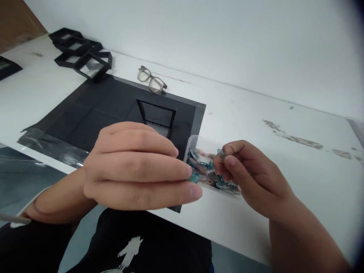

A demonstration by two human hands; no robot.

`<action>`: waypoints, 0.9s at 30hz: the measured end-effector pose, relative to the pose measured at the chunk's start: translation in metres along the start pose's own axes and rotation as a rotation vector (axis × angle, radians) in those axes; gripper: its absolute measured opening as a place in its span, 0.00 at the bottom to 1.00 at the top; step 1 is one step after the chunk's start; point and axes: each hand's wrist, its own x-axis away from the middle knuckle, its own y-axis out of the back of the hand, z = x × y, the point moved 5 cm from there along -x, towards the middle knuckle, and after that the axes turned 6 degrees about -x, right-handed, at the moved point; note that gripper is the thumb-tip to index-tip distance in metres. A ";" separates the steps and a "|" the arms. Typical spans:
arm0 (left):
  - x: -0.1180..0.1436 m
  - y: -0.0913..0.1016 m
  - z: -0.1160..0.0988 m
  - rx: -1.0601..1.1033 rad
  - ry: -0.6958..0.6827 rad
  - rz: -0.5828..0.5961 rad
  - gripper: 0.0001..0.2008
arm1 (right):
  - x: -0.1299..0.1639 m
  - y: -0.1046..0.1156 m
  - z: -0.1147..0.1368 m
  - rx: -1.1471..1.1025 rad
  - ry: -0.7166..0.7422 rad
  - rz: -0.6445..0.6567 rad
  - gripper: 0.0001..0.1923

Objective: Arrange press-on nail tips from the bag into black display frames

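Note:
My left hand (pixel 136 170), closed, has a small teal translucent piece (pixel 194 177) between its fingertips. Pinched between thumb and forefinger of my right hand (pixel 253 174) is another small glossy blue-grey piece (pixel 221 153). Both hands are over a clear plastic box (pixel 193 141) that holds several teal, clear and reddish pieces (pixel 203 168). Their exact kind is too small to make out. Behind my left hand, a thin black square frame (pixel 156 113) stands hinged up on a black mat (pixel 99 110), its lower half partly hidden.
Several black box frames (pixel 92 66) are piled at the far left of the white table (pixel 241 113). A pair of eyeglasses (pixel 152 79) lies behind the mat. A white wall (pixel 227 45) rises along the table's back edge. Another dark item (pixel 8 67) sits at the left edge.

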 end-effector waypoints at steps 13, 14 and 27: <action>-0.014 -0.011 0.067 -0.461 -0.270 0.178 0.08 | -0.002 0.000 0.022 -0.486 0.013 0.073 0.10; -0.011 -0.014 0.074 -0.511 -0.218 0.255 0.08 | -0.003 0.000 0.021 -0.488 0.016 0.063 0.10; 0.024 -0.038 0.104 -0.728 0.090 0.703 0.17 | -0.001 0.004 0.010 -0.308 0.001 -0.015 0.07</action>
